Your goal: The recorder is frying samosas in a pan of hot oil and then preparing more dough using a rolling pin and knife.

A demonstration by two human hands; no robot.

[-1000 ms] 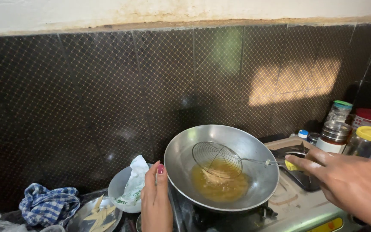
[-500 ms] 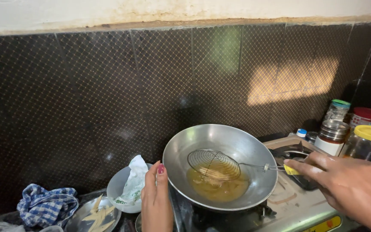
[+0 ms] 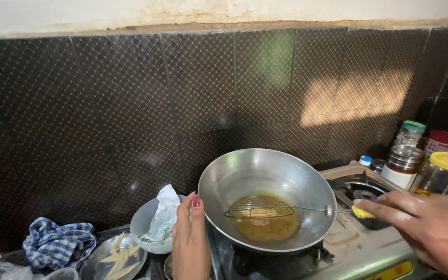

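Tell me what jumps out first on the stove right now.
The big steel wok at centre, with oil pooled at its bottom. The right hand holds a wire skimmer over the oil, and the left hand rests at the wok's left rim. Jars stand at the far right.

We see a round wire skimmer [image 3: 259,207] with a yellow handle lying flat over brown oil in a shiny metal pan [image 3: 245,173] that sits on the stove.
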